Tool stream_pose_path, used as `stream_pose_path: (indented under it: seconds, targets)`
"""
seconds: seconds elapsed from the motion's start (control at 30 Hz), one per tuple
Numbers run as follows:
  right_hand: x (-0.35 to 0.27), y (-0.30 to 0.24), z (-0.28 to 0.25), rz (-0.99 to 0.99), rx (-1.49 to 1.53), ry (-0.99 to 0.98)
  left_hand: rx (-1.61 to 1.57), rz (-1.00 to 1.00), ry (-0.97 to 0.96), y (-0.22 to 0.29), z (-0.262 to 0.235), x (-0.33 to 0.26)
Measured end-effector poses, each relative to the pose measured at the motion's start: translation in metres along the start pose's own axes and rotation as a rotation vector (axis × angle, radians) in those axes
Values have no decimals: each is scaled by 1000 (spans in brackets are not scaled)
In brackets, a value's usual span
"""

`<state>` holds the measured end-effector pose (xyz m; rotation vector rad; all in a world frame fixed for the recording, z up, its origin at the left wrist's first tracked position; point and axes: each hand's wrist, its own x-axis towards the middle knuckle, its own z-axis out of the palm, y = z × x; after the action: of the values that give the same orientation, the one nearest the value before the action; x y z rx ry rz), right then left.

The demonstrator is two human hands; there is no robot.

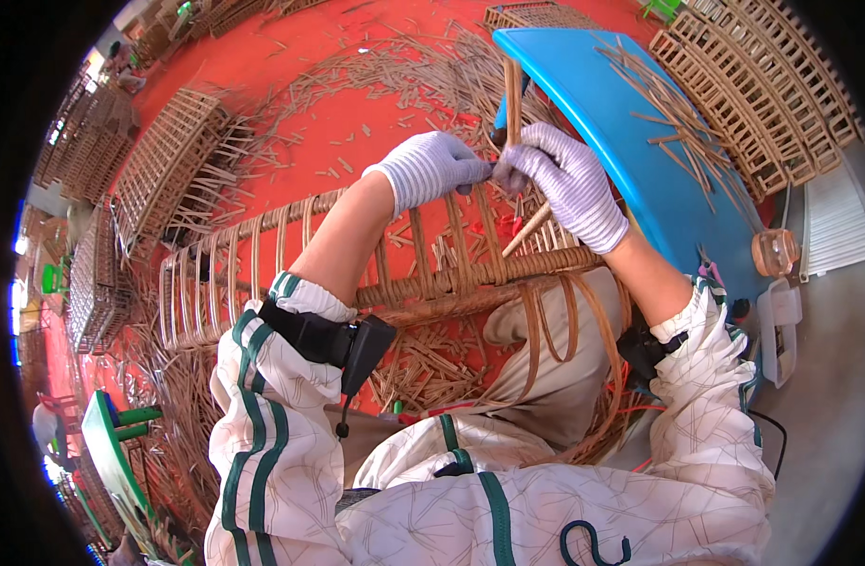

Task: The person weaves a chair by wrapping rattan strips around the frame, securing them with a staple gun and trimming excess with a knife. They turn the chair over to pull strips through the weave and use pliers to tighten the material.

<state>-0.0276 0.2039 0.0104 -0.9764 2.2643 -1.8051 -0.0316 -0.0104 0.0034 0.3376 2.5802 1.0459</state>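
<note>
Nearest the camera are the person's pale patterned sleeves with green stripes, and a black strap with a small black device [352, 347] sits on the left forearm. A rattan frame [395, 283] of curved rails and upright slats lies across the lap, its loose canes looping down over the knees. Just beyond its top rail the two gloved hands meet. The left hand [431, 168], in a striped white glove, is closed with its fingertips pinched against the right hand. The right hand [569, 181], in a like glove, is closed around a pair of rattan sticks [514, 90] that rise upright from the fist, and a lower end of cane pokes out slantwise below the fist over the frame. What exactly the left fingertips pinch cannot be made out, as the spot between the hands is too small to read. A blue handle [500, 113] shows just behind the sticks. To the right of the hands a blue board [621, 123] slopes away, with thin cane strips scattered on it, and a small clear jar [775, 251] stands near its lower edge. The red floor [291, 94] beyond the hands is littered with short cane offcuts. Farther off, finished slatted frames are stacked at the left [173, 156] and at the upper right [763, 85].
</note>
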Motion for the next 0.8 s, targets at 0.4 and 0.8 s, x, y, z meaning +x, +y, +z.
stream_pose_path:
  seconds: [0.4,0.8]
  targets:
    - [66,7,6,185,-151,-24,94,82,30,-3,3,-14]
    - [102,62,6,228,-981,-511,98,-40,382,22,25,-20]
